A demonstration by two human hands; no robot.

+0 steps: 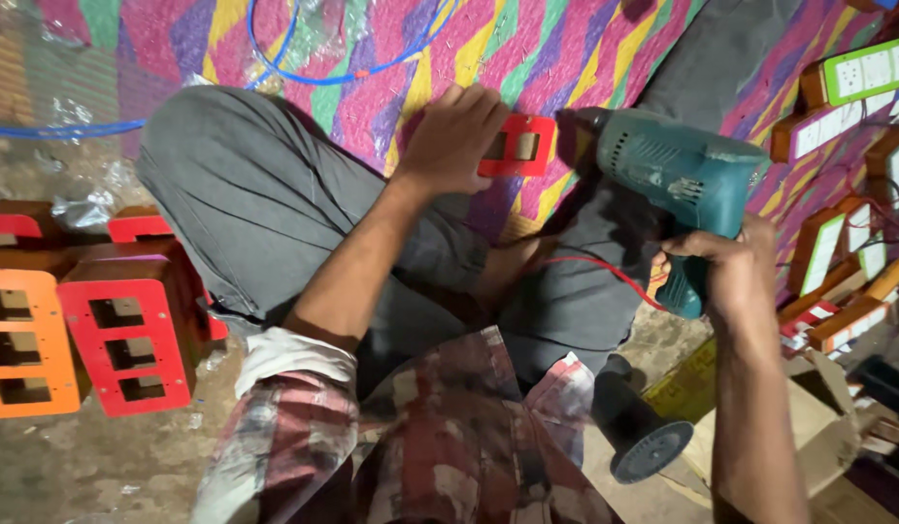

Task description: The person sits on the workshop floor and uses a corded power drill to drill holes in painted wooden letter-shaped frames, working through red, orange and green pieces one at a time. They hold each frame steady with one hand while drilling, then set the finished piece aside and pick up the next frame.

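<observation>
My left hand (454, 136) presses down on a small red switch-plate frame (523, 146) that lies on the colourful woven mat (576, 39). My right hand (726, 267) grips the handle of a teal electric drill (678, 175), whose nose points left at the red frame's right edge. A thin red wire (605, 270) runs from the drill across my grey trousers (265, 204). I sit cross-legged, in a checked shirt.
Stacks of red (129, 335) and orange (17, 344) cut-out frames stand at the left. Finished white and green switch boards (848, 107) with wooden boxes lie at the right. A blue cable (314, 68) crosses the mat. A cardboard box (818, 427) and a black disc (649, 451) sit lower right.
</observation>
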